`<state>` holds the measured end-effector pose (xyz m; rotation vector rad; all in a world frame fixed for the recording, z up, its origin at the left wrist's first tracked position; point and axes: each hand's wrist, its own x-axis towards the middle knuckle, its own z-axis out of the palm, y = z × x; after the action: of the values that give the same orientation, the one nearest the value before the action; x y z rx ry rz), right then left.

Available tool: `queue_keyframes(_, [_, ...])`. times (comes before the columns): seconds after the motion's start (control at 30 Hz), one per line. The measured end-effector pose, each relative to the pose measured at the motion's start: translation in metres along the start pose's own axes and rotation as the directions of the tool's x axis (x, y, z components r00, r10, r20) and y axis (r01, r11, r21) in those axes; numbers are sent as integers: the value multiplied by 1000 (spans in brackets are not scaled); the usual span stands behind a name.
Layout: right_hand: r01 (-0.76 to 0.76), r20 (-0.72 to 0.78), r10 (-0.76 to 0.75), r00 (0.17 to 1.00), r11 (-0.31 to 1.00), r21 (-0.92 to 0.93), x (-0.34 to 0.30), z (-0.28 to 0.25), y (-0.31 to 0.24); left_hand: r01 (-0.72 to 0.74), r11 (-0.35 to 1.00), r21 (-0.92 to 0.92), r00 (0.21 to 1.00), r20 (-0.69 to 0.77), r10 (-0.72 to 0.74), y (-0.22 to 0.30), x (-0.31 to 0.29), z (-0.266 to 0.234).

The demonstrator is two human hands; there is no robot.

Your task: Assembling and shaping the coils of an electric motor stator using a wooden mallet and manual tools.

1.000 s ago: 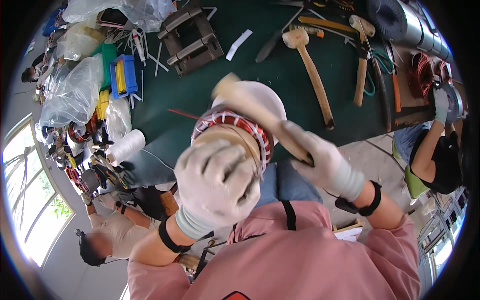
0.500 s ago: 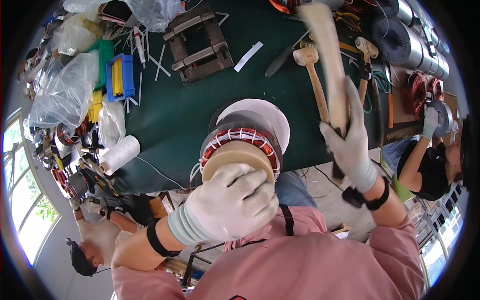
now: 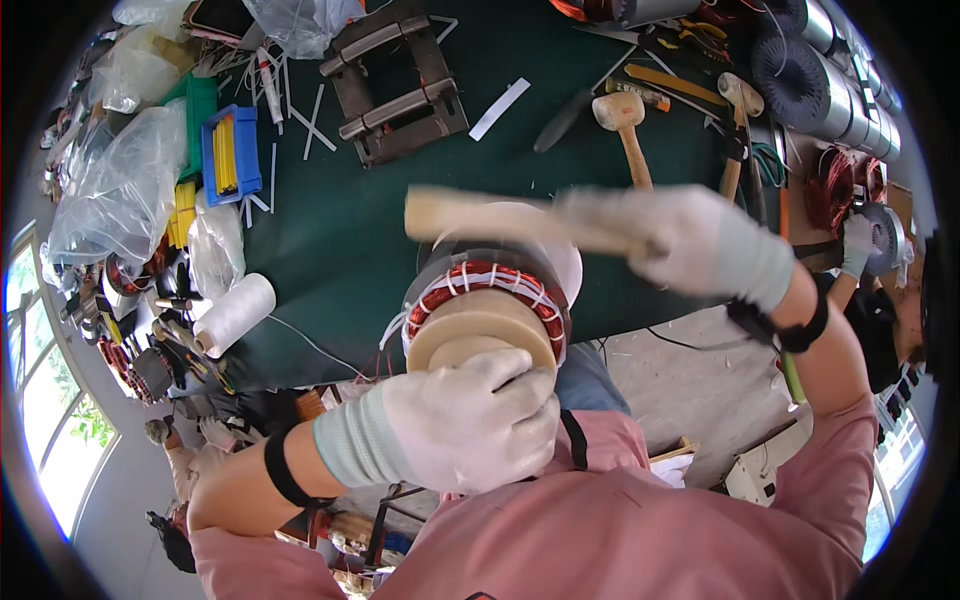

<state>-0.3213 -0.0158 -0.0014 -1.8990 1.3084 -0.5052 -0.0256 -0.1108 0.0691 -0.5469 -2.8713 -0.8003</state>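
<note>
The left hand (image 3: pixel 470 415), gloved in white, is curled around the near end of a tan stepped plug (image 3: pixel 470 330), its fingers folded over it; the right hand (image 3: pixel 700 240), gloved too and blurred, has its fingers closed on one end of a pale wooden bar (image 3: pixel 470 215). From my seat the bar lies almost level across the view, passing over part of a round white piece (image 3: pixel 566 262), and I cannot tell whether the two touch. The biggest thing I have on camera is the dark green table (image 3: pixel 340 220); at its left sits a clear plastic bag (image 3: pixel 125 195), crumpled. Next in size, I see a dark metal frame (image 3: pixel 395 112) with two steel bars, toward the far side. The wound ring (image 3: pixel 490 277), red coils laced with white cord, is at the table's near edge in the middle of my view, between the plug and the white piece. Smaller still, I make out a mallet (image 3: pixel 620 112) with a pale head beyond the right hand, a white spool (image 3: pixel 235 315) lying on its side at left, a blue bin (image 3: pixel 208 160) holding yellow sticks (image 3: pixel 226 150), and a thin white strip (image 3: pixel 500 108) just beside the frame.
</note>
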Motion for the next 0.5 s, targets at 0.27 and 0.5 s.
queue_keyframes(0.27, [-77, 386, 153, 910, 976, -206, 37, -20, -24, -121, 987, -103, 990, 66, 128, -8, -1, 0])
queue_keyframes(0.5, [-74, 188, 68, 980, 997, 26, 26, 0, -26, -9, 997, 72, 993, 115, 1, 6, 3, -15])
